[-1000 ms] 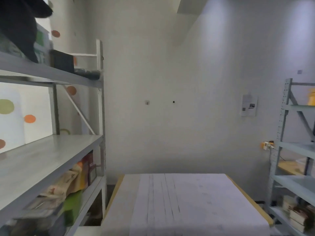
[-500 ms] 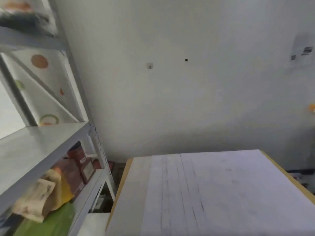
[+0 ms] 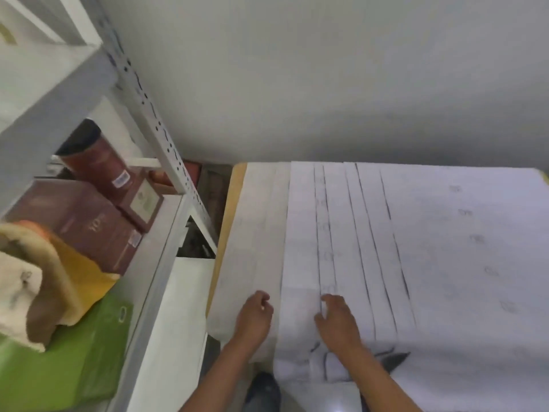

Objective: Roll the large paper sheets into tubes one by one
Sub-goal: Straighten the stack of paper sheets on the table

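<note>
Large paper sheets (image 3: pixel 401 248) lie stacked flat on the tabletop (image 3: pixel 230 209), staggered so their left edges run near to far as parallel lines. Both hands rest at the stack's near left corner. The right hand (image 3: pixel 337 321) is nearer the top sheets: it lies palm down on them, fingers loosely bent toward the staggered edges, gripping nothing. The left hand (image 3: pixel 256 318) sits just left, on the lowest sheet, fingers curled inward; whether they pinch paper cannot be determined. Judgement: rolling has not yet begun; no tube is visible.
</note>
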